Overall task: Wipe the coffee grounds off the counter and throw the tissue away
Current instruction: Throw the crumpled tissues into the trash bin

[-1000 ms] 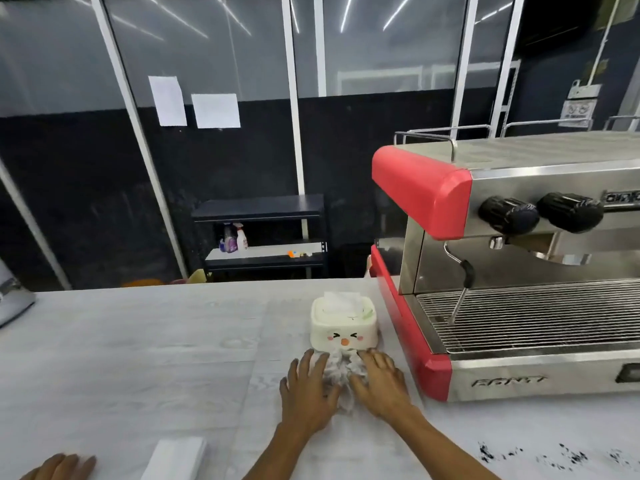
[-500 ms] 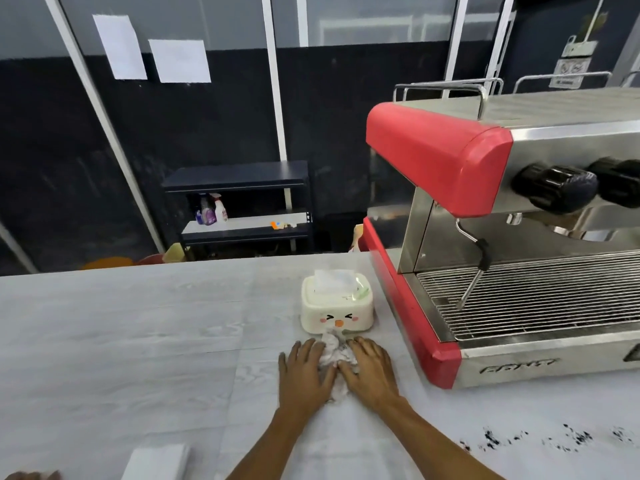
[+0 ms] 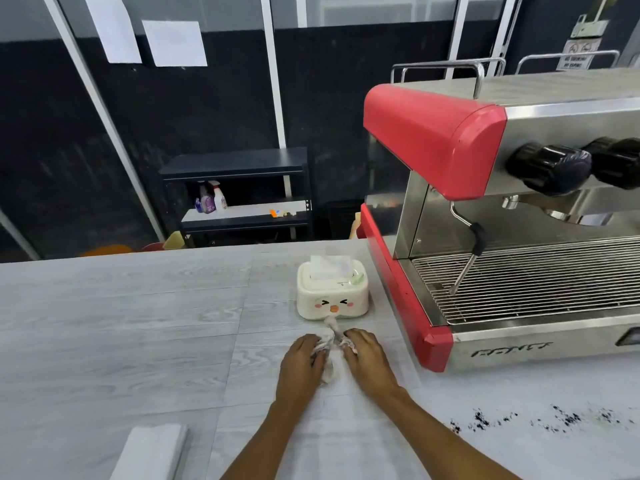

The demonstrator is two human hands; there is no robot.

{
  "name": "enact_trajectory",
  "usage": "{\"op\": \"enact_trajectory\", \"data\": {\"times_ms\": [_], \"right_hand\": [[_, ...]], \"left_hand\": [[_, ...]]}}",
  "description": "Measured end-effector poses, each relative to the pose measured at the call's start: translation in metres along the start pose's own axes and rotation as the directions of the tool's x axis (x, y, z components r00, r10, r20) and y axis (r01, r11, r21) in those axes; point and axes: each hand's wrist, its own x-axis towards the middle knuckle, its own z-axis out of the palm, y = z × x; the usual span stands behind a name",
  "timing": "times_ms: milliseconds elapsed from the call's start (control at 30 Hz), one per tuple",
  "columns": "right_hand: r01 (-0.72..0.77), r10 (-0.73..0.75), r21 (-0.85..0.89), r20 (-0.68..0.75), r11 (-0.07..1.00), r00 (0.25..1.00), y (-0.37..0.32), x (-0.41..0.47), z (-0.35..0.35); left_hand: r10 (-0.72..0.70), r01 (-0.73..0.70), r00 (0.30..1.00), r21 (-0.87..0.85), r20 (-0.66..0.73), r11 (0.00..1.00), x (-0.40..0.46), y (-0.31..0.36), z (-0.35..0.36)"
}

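Both hands bunch one tissue (image 3: pixel 327 344) between them on the counter (image 3: pixel 121 323): left hand (image 3: pixel 301 362) and right hand (image 3: pixel 369 358) each have fingers curled onto the crumpled wad, which sits just in front of the tissue box (image 3: pixel 331 292) and looks to touch its front edge. One more sheet sticks up out of the box top.

Coffee grounds (image 3: pixel 540 419) lie well apart, at the lower right, in front of the espresso machine (image 3: pixel 485 220); untouched, so wiping is not yet begun, by my read.

Risks:
- thin tissue bunched this tight could tear or smear grounds rather than lift them
- a sweep toward the near edge could push grounds off the counter
- tail of tissue may drag the light box along

Count: 1 tissue in hand, 1 box, 1 machine, 1 scattered band of grounds, 1 white folded stack (image 3: pixel 149 452) near left.
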Motion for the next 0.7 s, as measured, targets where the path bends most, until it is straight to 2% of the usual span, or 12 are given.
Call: {"op": "enact_trajectory", "data": {"times_ms": [367,700], "right_hand": [[0.075,-0.074,0.012,-0.07,0.997,0.995,-0.007,-0.026,-0.019],[0.064,-0.066,-0.015,-0.127,0.998,0.99,-0.008,-0.08,-0.04]], "left_hand": [[0.055,-0.058,0.997,-0.034,-0.06,0.998,-0.022,0.019,-0.018],[0.105,-0.107,0.994,-0.063,-0.033,0.992,-0.055,0.039,-0.019]]}}
